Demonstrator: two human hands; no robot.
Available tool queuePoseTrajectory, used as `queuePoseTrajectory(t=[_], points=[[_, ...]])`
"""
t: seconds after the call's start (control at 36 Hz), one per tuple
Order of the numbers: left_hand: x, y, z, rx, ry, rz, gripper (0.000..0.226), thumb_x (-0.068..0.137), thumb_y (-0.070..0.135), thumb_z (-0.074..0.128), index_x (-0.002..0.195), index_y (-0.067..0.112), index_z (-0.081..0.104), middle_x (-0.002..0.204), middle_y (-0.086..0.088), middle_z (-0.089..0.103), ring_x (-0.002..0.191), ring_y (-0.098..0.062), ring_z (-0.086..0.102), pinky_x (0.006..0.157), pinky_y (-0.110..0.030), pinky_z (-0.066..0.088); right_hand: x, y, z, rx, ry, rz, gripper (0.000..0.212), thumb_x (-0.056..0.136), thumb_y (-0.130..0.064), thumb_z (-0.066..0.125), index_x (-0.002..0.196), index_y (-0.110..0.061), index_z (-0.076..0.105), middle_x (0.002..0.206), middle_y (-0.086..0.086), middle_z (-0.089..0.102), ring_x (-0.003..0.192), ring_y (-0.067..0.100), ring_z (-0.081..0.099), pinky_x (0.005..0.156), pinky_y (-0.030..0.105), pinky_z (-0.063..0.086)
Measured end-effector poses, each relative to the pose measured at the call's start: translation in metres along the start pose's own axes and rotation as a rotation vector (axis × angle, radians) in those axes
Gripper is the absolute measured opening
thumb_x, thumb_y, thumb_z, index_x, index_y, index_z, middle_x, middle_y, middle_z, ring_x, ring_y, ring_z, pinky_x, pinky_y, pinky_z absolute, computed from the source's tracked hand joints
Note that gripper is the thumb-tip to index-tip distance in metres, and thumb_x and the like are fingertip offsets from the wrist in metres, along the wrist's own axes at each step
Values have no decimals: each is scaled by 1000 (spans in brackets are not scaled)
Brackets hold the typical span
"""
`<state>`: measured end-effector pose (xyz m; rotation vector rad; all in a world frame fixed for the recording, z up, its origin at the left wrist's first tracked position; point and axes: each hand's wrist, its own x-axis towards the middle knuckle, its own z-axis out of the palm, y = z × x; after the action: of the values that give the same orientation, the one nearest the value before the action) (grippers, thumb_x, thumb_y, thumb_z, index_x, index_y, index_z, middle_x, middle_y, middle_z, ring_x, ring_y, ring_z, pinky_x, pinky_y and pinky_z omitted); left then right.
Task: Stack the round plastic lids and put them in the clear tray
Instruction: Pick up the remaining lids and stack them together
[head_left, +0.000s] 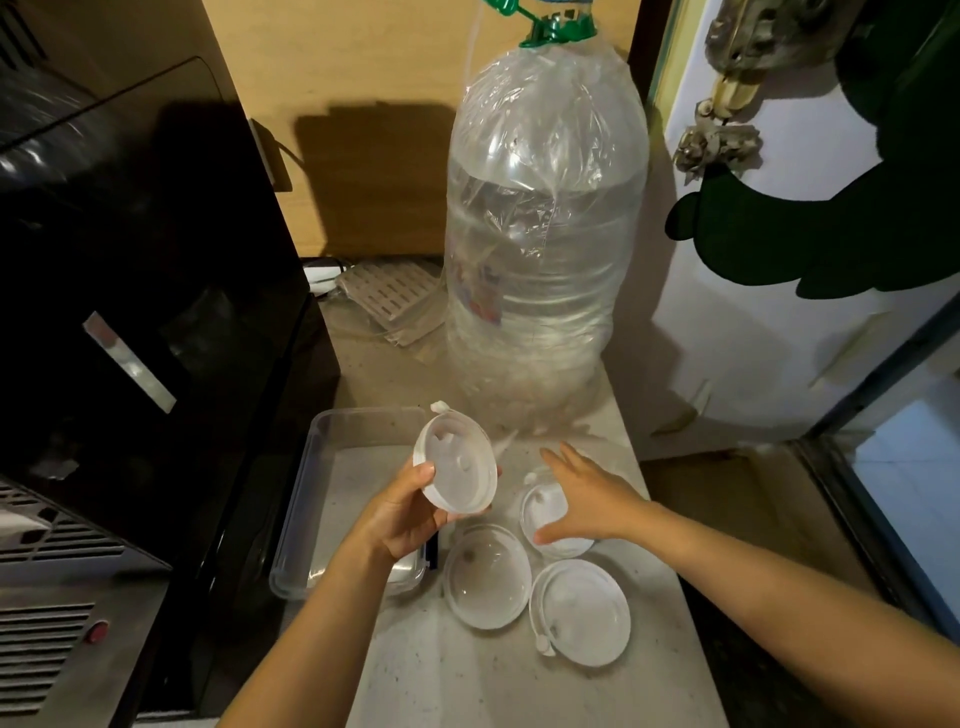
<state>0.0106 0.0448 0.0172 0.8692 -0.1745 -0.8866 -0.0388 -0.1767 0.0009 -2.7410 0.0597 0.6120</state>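
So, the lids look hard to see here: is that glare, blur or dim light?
Head view: dim, warm light; the clear lid in the left hand and the tray blend into the pale counter; glare streaks the wrapped water bottle; wide-angle bending at the edges; no real motion blur.

Two bare forearms, no sleeves in view, left hand and right hand without rings, watch or gloves

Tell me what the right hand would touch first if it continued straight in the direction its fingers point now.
Probably the big water bottle: the right hand points up-left over a lid toward its base. Depth is unclear.
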Motion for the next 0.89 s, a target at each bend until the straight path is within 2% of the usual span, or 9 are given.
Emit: queuePoseTrajectory(t=[0.17,0.33,0.42,0.53,0.72,0.81,0.89], points=[[-10,-6,-1,-3,15,0,110,33,41,92,125,12,41,114,-18,56,99,-28,66,73,-40,60,-2,-1,22,-21,-28,37,113,62,-57,71,145,-23,2,157,6,-3,143,29,8,105,46,33],[-17,-11,-5,-11,30,5,101,35,41,92,121,15,46,109,-15,62,101,-30,65,72,-41,60,-1,-5,27,-8,7,48,113,61,-52,73,144,-21,5,157,5,6,142,28,12,102,45,35],[-19,-12,-6,-22,33,1,99,35,40,92,120,17,47,111,-15,60,101,-30,65,73,-41,60,-1,-5,25,5,28,50,110,60,-50,74,144,-19,9,154,4,15,138,28,20,98,44,38],[-20,-12,-7,-24,31,-1,99,35,40,92,121,19,46,112,-15,57,101,-30,65,73,-41,60,-2,-5,19,27,81,53,105,62,-47,75,142,-18,13,149,4,25,133,28,27,95,41,41],[-17,-8,-3,-26,29,-1,106,32,40,92,123,15,43,115,-19,54,98,-30,66,72,-40,60,-4,-7,-14,99,167,56,109,61,-48,76,143,-18,11,154,3,17,138,27,20,104,43,35],[-15,-6,-2,-22,21,3,104,33,40,92,122,14,45,116,-19,54,98,-29,66,71,-40,60,-8,-11,-35,145,266,5,96,57,-44,78,135,-21,26,142,1,33,128,28,34,92,40,42],[-12,-3,0,-19,28,-1,112,33,40,92,128,13,40,119,-19,52,99,-29,66,70,-40,59,-13,-18,-56,161,343,-35,100,58,-45,77,138,-23,22,147,0,28,132,25,31,91,35,37]])
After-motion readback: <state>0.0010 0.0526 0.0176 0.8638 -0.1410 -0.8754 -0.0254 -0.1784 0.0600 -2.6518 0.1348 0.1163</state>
